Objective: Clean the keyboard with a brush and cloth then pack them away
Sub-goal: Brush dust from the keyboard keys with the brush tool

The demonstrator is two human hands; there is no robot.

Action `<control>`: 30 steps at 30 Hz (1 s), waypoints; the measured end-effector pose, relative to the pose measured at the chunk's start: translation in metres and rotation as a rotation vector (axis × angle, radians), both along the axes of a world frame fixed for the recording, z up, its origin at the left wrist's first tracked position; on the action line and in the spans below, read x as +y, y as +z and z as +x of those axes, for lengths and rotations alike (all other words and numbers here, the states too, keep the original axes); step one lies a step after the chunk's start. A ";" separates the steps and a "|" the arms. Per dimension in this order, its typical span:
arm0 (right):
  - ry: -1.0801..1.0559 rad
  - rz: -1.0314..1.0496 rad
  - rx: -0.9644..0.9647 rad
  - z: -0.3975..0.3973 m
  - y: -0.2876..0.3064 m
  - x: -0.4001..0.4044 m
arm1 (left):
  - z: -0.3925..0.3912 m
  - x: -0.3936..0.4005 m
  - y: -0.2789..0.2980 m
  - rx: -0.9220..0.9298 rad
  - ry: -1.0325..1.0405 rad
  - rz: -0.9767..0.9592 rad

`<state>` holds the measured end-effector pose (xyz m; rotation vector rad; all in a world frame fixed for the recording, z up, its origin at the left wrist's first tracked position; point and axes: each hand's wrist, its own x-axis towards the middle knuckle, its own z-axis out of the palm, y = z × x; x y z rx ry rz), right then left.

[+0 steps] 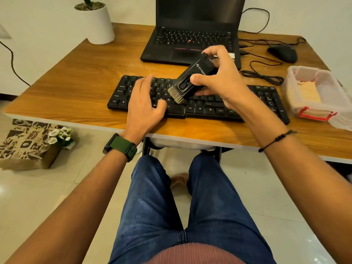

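A black keyboard [209,108] lies across the near part of the wooden desk [80,80]. My right hand [222,77] grips a black block-shaped brush [192,77] tilted down to the left, its pale bristles [176,95] touching the keys near the middle. My left hand [144,100] rests flat on the keyboard's left half, fingers spread. A clear plastic box [297,96] with a red latch stands at the right end of the keyboard, and a tan cloth [309,92] lies inside it.
An open black laptop [190,42] sits behind the keyboard. A black mouse [282,52] and coiled cables [262,76] lie at the back right. A white plant pot [98,21] stands at the back left. A paper bag [24,145] is on the floor.
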<state>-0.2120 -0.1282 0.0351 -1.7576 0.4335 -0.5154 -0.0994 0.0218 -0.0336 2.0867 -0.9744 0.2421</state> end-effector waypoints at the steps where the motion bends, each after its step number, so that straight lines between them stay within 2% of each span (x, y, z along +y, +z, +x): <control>1: -0.043 0.098 -0.032 -0.003 -0.004 0.001 | -0.003 -0.002 0.002 -0.017 -0.035 0.003; 5: -0.134 0.406 -0.149 -0.028 -0.012 0.000 | -0.024 -0.013 0.010 -0.134 -0.257 0.043; 9: -0.211 0.547 -0.155 -0.067 -0.018 -0.005 | -0.052 -0.025 0.016 -0.155 -0.401 0.036; 13: -0.295 0.709 -0.164 -0.110 -0.025 -0.007 | -0.077 -0.038 0.013 -0.183 -0.525 0.115; 16: -0.319 0.709 -0.124 -0.136 -0.030 -0.006 | -0.095 -0.048 0.006 -0.164 -0.570 0.152; 20: -0.316 0.548 -0.008 -0.160 -0.038 -0.005 | -0.113 -0.058 0.000 -0.118 -0.592 0.203; 26: -0.335 -0.129 0.325 -0.175 -0.041 -0.017 | -0.118 -0.065 -0.004 -0.082 -0.598 0.298; 30: -0.300 -0.377 0.435 -0.177 -0.036 -0.027 | -0.117 -0.070 -0.003 -0.107 -0.578 0.330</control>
